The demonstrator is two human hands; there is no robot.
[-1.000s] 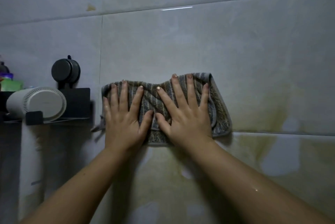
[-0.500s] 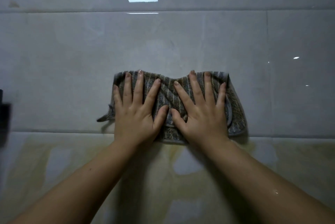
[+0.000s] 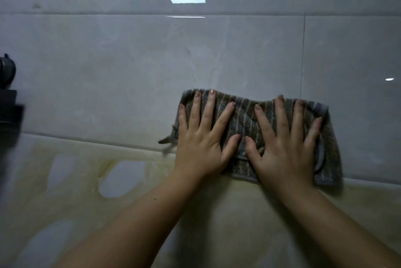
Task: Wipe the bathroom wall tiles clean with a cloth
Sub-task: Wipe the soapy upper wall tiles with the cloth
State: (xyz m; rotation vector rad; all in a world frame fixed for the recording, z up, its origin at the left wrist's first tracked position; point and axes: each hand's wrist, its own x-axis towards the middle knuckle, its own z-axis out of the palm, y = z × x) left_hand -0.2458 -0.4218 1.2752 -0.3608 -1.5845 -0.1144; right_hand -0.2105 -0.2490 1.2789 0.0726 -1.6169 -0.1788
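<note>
Pressing the left hand [image 3: 201, 144] and right hand [image 3: 284, 148] flat, fingers spread, side by side on the striped cloth [image 3: 245, 120], we pin it against the wall tiles [image 3: 130, 68] just above the horizontal grout line for even contact.

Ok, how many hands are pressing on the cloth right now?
2. The left hand lies flat with spread fingers on the left half of the striped cloth; the right hand lies flat on its right half, thumbs nearly meeting in the middle.
</note>
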